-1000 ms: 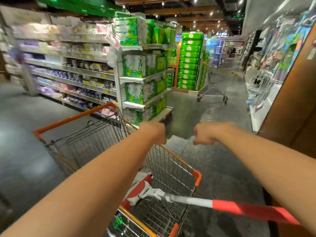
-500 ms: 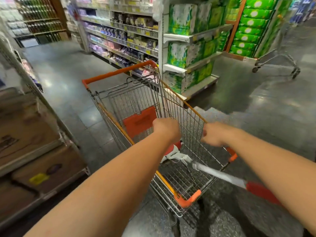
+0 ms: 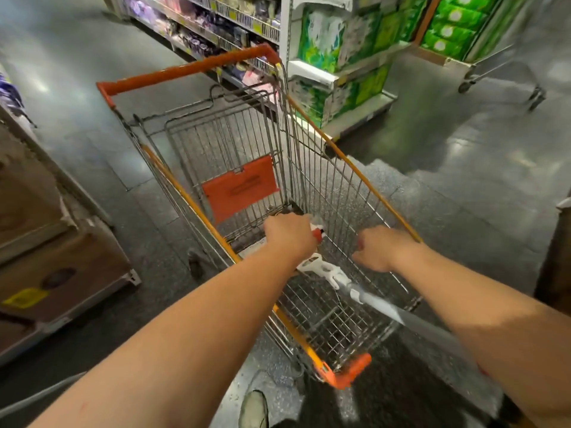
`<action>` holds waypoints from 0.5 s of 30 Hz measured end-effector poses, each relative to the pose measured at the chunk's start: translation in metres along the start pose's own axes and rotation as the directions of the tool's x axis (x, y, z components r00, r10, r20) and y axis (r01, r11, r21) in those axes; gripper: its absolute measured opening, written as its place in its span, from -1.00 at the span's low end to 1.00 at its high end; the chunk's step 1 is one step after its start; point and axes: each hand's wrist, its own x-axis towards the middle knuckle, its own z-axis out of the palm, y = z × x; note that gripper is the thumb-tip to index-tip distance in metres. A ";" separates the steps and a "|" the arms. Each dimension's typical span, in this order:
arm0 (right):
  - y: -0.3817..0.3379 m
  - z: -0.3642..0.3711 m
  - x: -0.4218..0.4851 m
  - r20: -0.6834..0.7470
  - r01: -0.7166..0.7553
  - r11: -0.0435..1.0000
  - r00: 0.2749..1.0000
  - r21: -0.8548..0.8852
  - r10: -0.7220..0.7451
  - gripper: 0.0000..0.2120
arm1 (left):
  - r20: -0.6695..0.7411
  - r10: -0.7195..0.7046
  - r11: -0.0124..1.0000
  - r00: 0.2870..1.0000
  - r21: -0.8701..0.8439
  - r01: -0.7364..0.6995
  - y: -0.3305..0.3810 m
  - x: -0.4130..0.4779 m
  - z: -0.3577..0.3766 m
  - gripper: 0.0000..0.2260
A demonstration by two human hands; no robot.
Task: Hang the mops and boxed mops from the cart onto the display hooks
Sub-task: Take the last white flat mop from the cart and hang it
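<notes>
As a person leans over an orange-trimmed shopping cart [image 3: 355, 168] in a store aisle, the head-worn camera shows one mop [image 3: 370, 301] left in the wire basket. Its red-and-white head lies on the basket floor, and its white joint and silvery shaft slant up and out over the cart's near end, passing beneath the right forearm.

The left hand [image 3: 289, 237] sits inside the basket with its fingers curled, directly over the mop's head end. A red tip shows just beyond the knuckles and the white joint just below the wrist. Whether the fingers actually clasp the mop cannot be told, since the hand covers the contact. The right hand [image 3: 381, 248], also curled, hovers close to the cart's right-hand wire wall, apart from the shaft. What it holds, if anything, is hidden.

By the look of it the mop should be light and stiff along the shaft but long and awkward, with a head likely to flop at the joint. A grip on the shaft just above that joint, with the other hand farther up the pole, seems the steadier hold.

Beyond the cart's far handle stand shelves of green-wrapped packs [image 3: 336, 41], and cardboard boxes [image 3: 55, 257] sit to its left. No display hooks appear.
</notes>
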 end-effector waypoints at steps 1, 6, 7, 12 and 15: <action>-0.002 -0.001 0.006 -0.004 -0.003 1.000 1.000 -0.002 0.003 -0.59 | 0.010 -0.003 1.000 1.000 -0.005 0.003 -0.003 0.006 0.003 -0.72; -0.016 0.002 0.038 0.010 0.001 1.000 1.000 0.024 -0.002 -0.67 | 0.040 -0.013 0.999 0.999 -0.043 0.014 -0.015 0.031 0.025 -0.69; -0.019 0.003 0.043 0.016 0.008 1.000 1.000 0.027 -0.008 -0.68 | 0.051 -0.009 0.999 0.999 -0.044 0.011 -0.017 0.034 0.030 -0.70; -0.024 0.014 0.072 0.021 0.046 0.999 0.999 0.019 -0.047 -0.69 | 0.107 -0.033 0.998 0.994 -0.050 0.039 -0.012 0.048 0.054 -0.73; -0.023 0.024 0.092 0.013 0.052 0.998 0.999 0.036 -0.053 -0.71 | 0.131 -0.104 0.984 0.986 -0.133 0.121 -0.007 0.057 0.075 -0.74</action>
